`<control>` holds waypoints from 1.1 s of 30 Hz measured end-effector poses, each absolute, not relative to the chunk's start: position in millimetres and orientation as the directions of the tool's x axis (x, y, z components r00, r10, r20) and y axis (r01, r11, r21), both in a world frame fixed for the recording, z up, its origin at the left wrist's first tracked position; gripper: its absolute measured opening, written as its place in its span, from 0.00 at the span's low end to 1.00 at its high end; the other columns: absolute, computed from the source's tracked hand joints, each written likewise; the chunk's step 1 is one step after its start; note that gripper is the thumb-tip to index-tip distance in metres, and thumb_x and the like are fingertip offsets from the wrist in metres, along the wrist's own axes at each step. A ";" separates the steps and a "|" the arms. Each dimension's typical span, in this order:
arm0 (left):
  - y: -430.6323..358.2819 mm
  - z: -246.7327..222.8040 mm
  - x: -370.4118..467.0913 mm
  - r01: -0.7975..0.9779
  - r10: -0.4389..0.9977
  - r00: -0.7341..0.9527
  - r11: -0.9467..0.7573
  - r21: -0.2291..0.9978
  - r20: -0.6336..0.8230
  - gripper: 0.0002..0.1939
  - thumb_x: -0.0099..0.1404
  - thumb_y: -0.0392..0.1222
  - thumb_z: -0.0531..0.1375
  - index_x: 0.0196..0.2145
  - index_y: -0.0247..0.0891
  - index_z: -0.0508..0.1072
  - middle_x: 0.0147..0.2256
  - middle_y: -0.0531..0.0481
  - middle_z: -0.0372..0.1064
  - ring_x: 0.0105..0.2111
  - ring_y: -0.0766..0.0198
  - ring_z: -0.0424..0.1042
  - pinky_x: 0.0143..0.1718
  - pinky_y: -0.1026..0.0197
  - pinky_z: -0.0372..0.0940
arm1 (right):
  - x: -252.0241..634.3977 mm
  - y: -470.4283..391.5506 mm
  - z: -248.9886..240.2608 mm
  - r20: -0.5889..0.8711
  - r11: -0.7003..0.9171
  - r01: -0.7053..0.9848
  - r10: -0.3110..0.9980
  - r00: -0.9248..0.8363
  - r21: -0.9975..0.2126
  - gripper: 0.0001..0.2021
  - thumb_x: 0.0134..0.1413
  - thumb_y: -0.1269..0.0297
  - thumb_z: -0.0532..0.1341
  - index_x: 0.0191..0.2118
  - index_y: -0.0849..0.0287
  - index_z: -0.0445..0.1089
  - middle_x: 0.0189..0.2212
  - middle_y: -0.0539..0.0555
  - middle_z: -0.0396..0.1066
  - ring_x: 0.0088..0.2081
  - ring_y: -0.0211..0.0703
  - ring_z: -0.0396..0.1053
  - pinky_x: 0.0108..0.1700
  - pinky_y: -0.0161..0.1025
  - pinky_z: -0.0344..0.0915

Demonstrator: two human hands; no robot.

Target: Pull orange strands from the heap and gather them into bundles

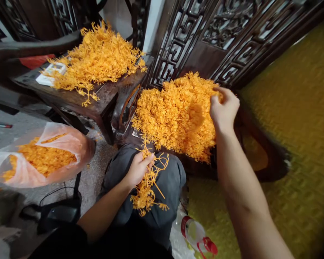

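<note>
A bunch of thin orange plastic stems (145,190) hangs over my knee, and my left hand (142,167) is closed round its upper part. My right hand (225,108) reaches to the right edge of a large orange pile (175,111) on the dark wooden seat. Its thumb and forefinger are bent near the pile's edge; whether a piece lies between them is too small to tell. Another orange heap (97,57) of looser, longer stems lies on a wooden table at the upper left.
Carved dark wooden chair backs (191,39) stand behind the piles. A plastic bag (81,144) of orange pieces sits on the floor at left, near a black bag (61,214). A clear bottle with a red cap (210,246) lies at lower right.
</note>
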State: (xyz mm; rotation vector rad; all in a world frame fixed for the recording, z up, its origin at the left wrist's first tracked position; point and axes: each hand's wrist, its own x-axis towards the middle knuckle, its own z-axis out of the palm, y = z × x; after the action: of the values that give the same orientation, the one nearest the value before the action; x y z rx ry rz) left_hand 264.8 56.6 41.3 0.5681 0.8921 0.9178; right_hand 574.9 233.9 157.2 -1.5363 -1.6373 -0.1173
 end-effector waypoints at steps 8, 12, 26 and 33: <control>59.6 42.5 261.5 -0.426 0.850 0.359 0.517 0.742 -0.385 0.26 0.58 0.62 0.69 0.30 0.37 0.66 0.21 0.59 0.60 0.17 0.75 0.54 0.19 0.68 0.49 | 568.1 333.8 138.0 0.309 -0.078 0.851 0.911 0.272 -0.519 0.41 0.50 0.43 0.65 0.56 0.80 0.72 0.68 0.82 0.53 0.73 0.69 0.48 0.69 0.55 0.51; 62.3 42.6 256.0 -0.408 0.832 0.427 0.526 0.746 -0.353 0.22 0.61 0.59 0.68 0.33 0.35 0.71 0.24 0.56 0.64 0.20 0.74 0.58 0.22 0.67 0.51 | 554.4 284.3 168.1 0.406 0.054 0.918 0.906 0.120 -0.392 0.49 0.61 0.42 0.53 0.74 0.80 0.41 0.74 0.76 0.35 0.76 0.62 0.28 0.72 0.53 0.26; 64.7 53.4 242.9 -0.505 0.778 0.593 0.559 0.657 -0.206 0.23 0.44 0.32 0.61 0.41 0.35 0.78 0.39 0.45 0.80 0.46 0.53 0.77 0.49 0.55 0.68 | 406.4 30.3 100.3 0.193 0.314 0.858 0.947 -0.255 -0.406 0.22 0.66 0.53 0.62 0.59 0.62 0.68 0.46 0.64 0.72 0.43 0.51 0.74 0.45 0.48 0.73; 62.9 47.2 249.4 -0.441 0.818 0.516 0.508 0.740 -0.254 0.22 0.60 0.52 0.69 0.46 0.33 0.78 0.36 0.44 0.78 0.32 0.60 0.78 0.36 0.57 0.71 | 412.5 30.2 105.0 0.294 0.344 0.676 0.936 -0.192 -0.652 0.04 0.68 0.65 0.62 0.42 0.58 0.74 0.39 0.55 0.75 0.40 0.43 0.74 0.45 0.42 0.72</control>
State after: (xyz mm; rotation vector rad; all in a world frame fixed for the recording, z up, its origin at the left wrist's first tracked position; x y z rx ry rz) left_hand 249.4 62.9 47.2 0.6627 0.6489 0.8259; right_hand 412.5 30.2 105.0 -1.4063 -1.9487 0.5037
